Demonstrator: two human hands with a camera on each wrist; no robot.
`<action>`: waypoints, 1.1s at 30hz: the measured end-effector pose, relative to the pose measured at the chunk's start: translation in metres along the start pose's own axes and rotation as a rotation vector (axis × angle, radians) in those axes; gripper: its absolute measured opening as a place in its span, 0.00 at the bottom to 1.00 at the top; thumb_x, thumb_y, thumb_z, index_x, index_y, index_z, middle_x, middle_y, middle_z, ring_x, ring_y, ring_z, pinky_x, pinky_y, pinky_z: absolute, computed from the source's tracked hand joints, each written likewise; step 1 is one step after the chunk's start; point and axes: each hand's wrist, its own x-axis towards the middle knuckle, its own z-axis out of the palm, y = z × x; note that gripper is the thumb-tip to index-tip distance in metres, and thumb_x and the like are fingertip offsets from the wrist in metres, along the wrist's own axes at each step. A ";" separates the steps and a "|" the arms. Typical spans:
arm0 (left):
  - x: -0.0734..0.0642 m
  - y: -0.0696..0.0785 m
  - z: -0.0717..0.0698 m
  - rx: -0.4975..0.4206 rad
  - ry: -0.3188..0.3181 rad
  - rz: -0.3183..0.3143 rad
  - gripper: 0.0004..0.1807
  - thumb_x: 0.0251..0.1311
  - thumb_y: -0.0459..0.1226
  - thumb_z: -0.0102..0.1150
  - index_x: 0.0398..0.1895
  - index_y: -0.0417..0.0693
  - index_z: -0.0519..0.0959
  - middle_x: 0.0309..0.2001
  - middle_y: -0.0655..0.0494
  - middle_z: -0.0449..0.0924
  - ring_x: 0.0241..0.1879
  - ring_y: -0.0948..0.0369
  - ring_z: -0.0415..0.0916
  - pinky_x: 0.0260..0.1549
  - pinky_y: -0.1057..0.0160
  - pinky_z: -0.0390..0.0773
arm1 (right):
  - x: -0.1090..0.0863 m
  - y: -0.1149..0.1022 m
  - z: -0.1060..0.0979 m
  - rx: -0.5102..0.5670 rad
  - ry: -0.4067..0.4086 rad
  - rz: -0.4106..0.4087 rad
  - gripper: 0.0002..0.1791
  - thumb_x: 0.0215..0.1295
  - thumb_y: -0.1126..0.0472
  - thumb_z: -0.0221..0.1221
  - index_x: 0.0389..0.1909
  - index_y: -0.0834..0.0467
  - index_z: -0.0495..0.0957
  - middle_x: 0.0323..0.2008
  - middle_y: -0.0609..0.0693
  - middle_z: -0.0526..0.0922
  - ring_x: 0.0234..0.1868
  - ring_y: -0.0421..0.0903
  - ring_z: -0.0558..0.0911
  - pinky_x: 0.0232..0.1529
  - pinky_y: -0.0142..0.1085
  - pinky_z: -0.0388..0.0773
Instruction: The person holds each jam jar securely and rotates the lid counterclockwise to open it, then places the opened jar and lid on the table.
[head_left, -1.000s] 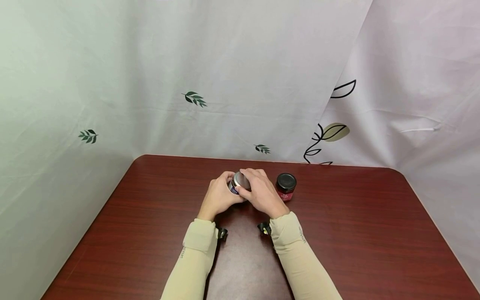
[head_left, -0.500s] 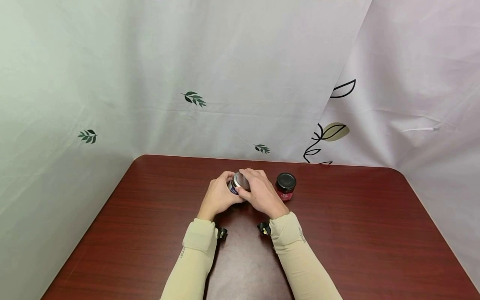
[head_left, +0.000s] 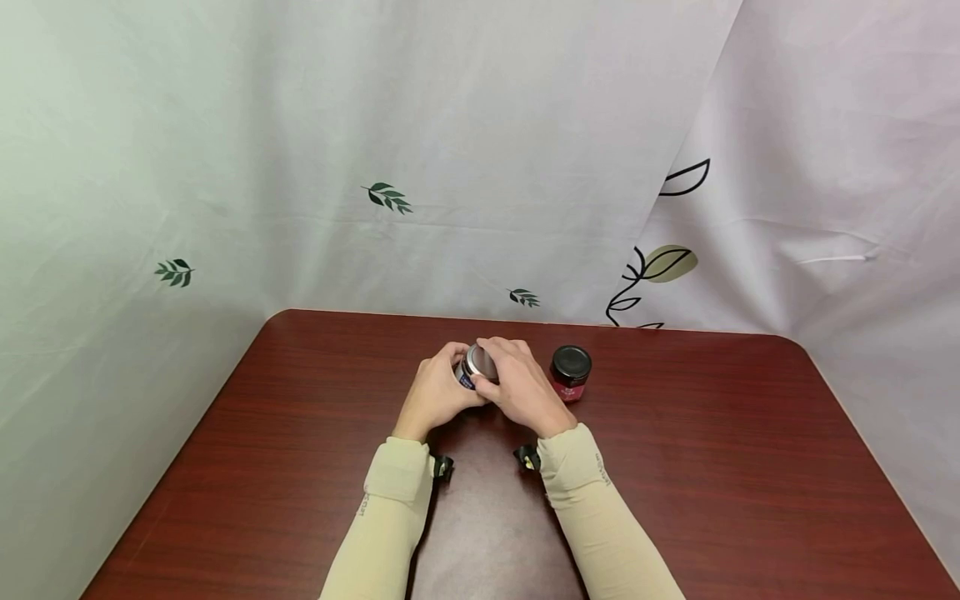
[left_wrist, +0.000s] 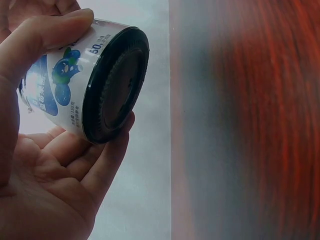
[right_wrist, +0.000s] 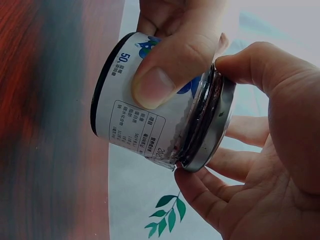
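A small glass jar [head_left: 464,380] with a white label bearing blue berries is held above the table, near its far side. My left hand [head_left: 431,396] grips the jar body, its thumb pressed on the label. In the left wrist view the dark base of the jar [left_wrist: 65,82] faces the camera. The fingertips and thumb of my right hand [head_left: 528,387] hold the rim of the silver lid [right_wrist: 216,125]. The lid sits at the jar's mouth; whether it is loose cannot be told. Dark contents show through the glass beside it.
A second jar [head_left: 572,367], with a black lid and red label, stands on the table just right of my right hand. The reddish-brown wooden table [head_left: 712,467] meets white fabric [head_left: 465,250] printed with leaves along its far edge.
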 end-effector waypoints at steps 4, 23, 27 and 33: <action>-0.001 0.000 0.000 -0.001 -0.003 0.002 0.38 0.39 0.40 0.81 0.58 0.42 0.76 0.46 0.52 0.85 0.41 0.58 0.81 0.44 0.55 0.80 | 0.000 0.000 0.001 0.005 0.002 -0.002 0.30 0.66 0.59 0.63 0.68 0.64 0.71 0.64 0.58 0.75 0.63 0.59 0.70 0.61 0.48 0.71; 0.000 -0.002 0.000 -0.010 -0.014 0.011 0.38 0.40 0.38 0.80 0.59 0.42 0.75 0.47 0.52 0.85 0.42 0.58 0.81 0.45 0.55 0.80 | -0.002 0.001 0.002 0.029 -0.006 0.010 0.31 0.64 0.62 0.60 0.69 0.62 0.70 0.64 0.56 0.74 0.65 0.57 0.68 0.62 0.48 0.71; 0.000 -0.002 0.000 -0.009 -0.015 0.017 0.38 0.40 0.39 0.79 0.58 0.42 0.75 0.47 0.52 0.85 0.42 0.59 0.81 0.45 0.55 0.80 | -0.002 0.001 0.003 0.036 0.003 0.005 0.31 0.63 0.62 0.60 0.68 0.62 0.71 0.64 0.56 0.75 0.66 0.57 0.68 0.62 0.48 0.70; 0.000 -0.002 0.000 -0.005 -0.021 0.015 0.37 0.40 0.38 0.79 0.58 0.42 0.75 0.47 0.53 0.85 0.42 0.59 0.81 0.45 0.56 0.79 | -0.003 0.001 0.004 0.039 0.016 -0.005 0.32 0.60 0.63 0.60 0.68 0.62 0.71 0.63 0.56 0.75 0.65 0.57 0.68 0.62 0.48 0.70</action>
